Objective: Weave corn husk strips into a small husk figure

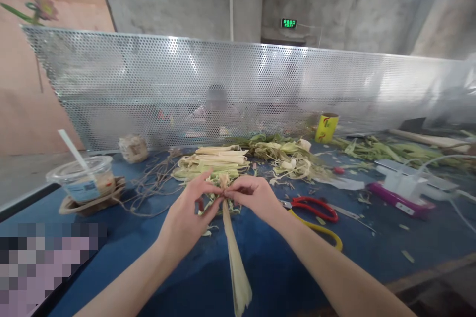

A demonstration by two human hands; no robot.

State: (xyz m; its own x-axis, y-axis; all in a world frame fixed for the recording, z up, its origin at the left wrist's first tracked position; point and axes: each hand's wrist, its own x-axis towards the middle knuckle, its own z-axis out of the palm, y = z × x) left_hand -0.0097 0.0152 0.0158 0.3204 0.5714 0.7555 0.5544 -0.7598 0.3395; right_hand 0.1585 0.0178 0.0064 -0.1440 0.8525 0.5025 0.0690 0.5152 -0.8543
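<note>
My left hand (186, 208) and my right hand (260, 198) meet in the middle of the view, thumbs and fingers pinched together at the narrow upper end of a pale corn husk (234, 262). The husk widens towards me and ends in a ragged edge. What exactly lies between the fingertips is partly hidden. Just beyond the hands lies a stack of pale yellow-green husks (211, 158). Scissors with one red and one yellow handle loop (316, 208) rest on the blue tabletop (275, 272), right of my right hand.
On the left stand a lidded plastic cup (84, 181) with a straw, a twine ball (133, 148) and loose twine (152, 183). Green husks (282, 151) lie behind. To the right are a yellow roll (327, 127) and a purple power strip (401, 200). A perforated metal screen (156, 89) borders the back.
</note>
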